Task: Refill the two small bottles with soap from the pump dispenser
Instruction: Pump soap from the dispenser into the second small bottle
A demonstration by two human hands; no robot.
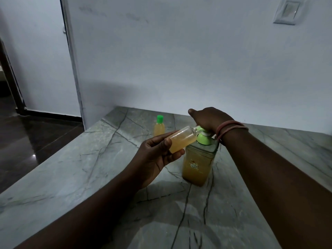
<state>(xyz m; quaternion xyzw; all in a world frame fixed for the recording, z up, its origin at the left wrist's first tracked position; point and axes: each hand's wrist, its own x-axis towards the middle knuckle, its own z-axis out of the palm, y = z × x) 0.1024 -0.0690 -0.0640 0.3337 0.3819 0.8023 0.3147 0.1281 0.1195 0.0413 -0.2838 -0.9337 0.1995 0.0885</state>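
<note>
My left hand [158, 155] holds a small clear bottle [183, 141] tilted on its side, its open mouth up against the green pump nozzle. Yellowish soap fills most of this bottle. My right hand [208, 119] rests palm-down on top of the pump head of the dispenser [198, 162], a square clear container of amber soap with a green collar. A second small bottle [159, 127], filled with yellow soap and closed with a green cap, stands upright on the counter behind, apart from both hands.
The grey veined stone counter [89, 168] ends at a left edge over a dark floor. A white wall runs close behind the bottles. A switch plate [287, 12] sits high on the wall at right.
</note>
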